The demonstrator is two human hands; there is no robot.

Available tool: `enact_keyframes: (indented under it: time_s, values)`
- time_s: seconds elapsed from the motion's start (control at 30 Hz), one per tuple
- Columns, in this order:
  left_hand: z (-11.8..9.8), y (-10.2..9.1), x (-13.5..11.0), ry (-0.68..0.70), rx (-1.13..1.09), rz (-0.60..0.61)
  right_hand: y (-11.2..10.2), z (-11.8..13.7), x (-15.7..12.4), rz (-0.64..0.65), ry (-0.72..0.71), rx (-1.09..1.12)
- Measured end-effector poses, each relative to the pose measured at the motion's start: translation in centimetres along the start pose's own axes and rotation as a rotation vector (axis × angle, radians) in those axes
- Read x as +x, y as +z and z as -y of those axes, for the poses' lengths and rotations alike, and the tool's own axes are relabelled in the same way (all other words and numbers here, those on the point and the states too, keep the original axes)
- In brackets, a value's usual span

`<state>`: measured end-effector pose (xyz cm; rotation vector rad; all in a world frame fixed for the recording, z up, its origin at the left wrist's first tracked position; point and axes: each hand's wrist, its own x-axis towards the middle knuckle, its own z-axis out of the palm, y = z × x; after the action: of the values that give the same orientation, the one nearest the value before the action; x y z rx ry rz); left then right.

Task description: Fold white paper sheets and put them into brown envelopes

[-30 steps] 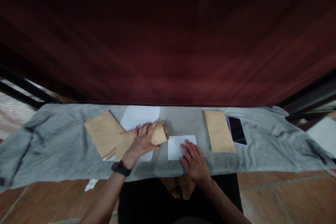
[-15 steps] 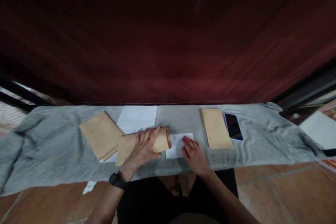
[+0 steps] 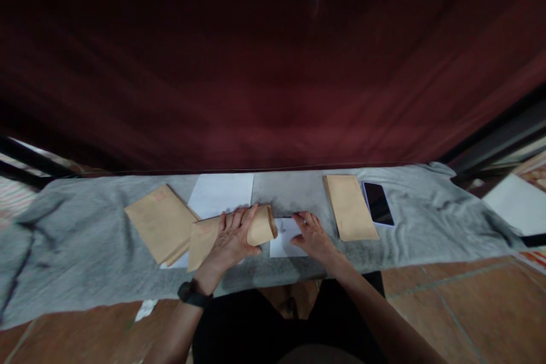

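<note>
My left hand [image 3: 234,243], with a dark band at the wrist, spans a brown envelope [image 3: 203,239]. Its fingers reach over the upper edge and the thumb sits by the lower edge, holding the envelope with its right end gaping. Beside that mouth lies a small white paper [image 3: 281,245], seemingly folded, flat on the cloth. My right hand [image 3: 313,236] rests at the paper's right part. Its fingertips are near the top edge, with the thumb apart from them over the paper; no firm grip shows.
Further left lie several brown envelopes [image 3: 160,222], overlapping. A larger white sheet [image 3: 222,190] is behind my left hand. To the right sit a stack of brown envelopes [image 3: 352,207] and a phone [image 3: 378,205]. A grey cloth [image 3: 430,222] covers the surface; a dark red curtain [image 3: 273,96] hangs behind.
My right hand has shifted slightly right and up, its fingers moving from the paper's face toward its top edge. My left hand and its envelope stay in place.
</note>
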<state>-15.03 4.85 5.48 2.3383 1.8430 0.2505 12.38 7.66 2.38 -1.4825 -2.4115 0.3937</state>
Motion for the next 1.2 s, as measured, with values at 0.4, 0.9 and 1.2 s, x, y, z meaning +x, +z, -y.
enact_keyframes:
  time_s: [0.4,0.9,1.2]
  values:
    - [0.5,-0.6,-0.2,0.013,0.013,-0.042,-1.3,0.6,-0.3,-0.041,0.031,-0.053]
    - [-0.9,-0.4,-4.1,0.018,0.082,0.011,-2.6,-3.4,-3.1,-0.022,0.064,-0.006]
    - [1.0,-0.6,-1.0,-0.104,-0.099,0.199,-1.9,-3.5,-2.7,0.011,0.079,-0.019]
